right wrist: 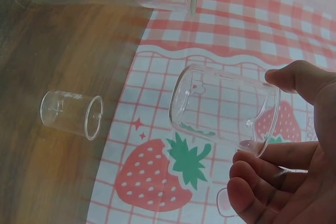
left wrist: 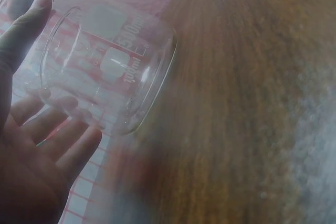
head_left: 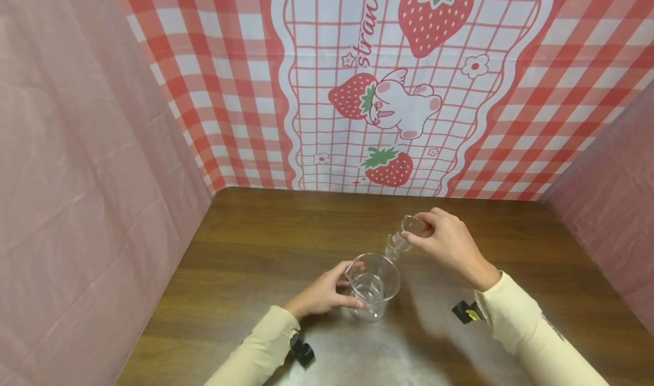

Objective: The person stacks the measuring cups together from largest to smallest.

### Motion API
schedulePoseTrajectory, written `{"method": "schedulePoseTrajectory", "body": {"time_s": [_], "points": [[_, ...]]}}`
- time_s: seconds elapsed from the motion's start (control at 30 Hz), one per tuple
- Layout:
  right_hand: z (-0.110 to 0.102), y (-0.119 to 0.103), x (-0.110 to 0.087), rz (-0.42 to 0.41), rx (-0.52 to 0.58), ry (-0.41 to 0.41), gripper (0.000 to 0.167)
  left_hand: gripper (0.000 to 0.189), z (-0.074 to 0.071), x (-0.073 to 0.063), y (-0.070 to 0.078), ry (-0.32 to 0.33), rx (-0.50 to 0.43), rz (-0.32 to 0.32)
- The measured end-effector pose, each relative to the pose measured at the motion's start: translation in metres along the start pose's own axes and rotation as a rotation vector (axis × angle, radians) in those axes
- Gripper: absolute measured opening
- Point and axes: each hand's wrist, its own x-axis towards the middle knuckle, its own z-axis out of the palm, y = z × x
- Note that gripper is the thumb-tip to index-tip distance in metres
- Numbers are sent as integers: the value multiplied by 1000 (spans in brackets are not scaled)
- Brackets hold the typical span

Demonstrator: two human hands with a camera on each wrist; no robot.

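A large glass beaker (head_left: pixel 375 306) marked 500ml stands upright on the table. My left hand (head_left: pixel 327 289) holds it from its left side, thumb in front and fingers round the back. Inside it sits a smaller beaker (left wrist: pixel 113 66) marked 100ml. With thumb and fingers, my right hand (head_left: pixel 449 241) pinches the rim of another small clear beaker (right wrist: pixel 223 108), upright and seemingly raised off the table. Just left of that one, a still smaller beaker (right wrist: pixel 71 115) stands on the table, behind the large beaker in the head view.
The brown wooden table (head_left: pixel 276 233) meets a red-and-white strawberry cloth (head_left: pixel 332 136) at the back. Pink curtains (head_left: pixel 102 176) hang at both sides. Black straps with small mounts (head_left: pixel 302 351) are on the wrists, over pale yellow sleeves (head_left: pixel 260 346).
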Motion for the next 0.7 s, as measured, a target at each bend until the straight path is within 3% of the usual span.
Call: {"method": "schedulePoseTrajectory", "body": {"time_s": [0.7], "points": [[-5,-13,-3,-36,-3,4,32,77,1,-1,1,7,6,-3]]}}
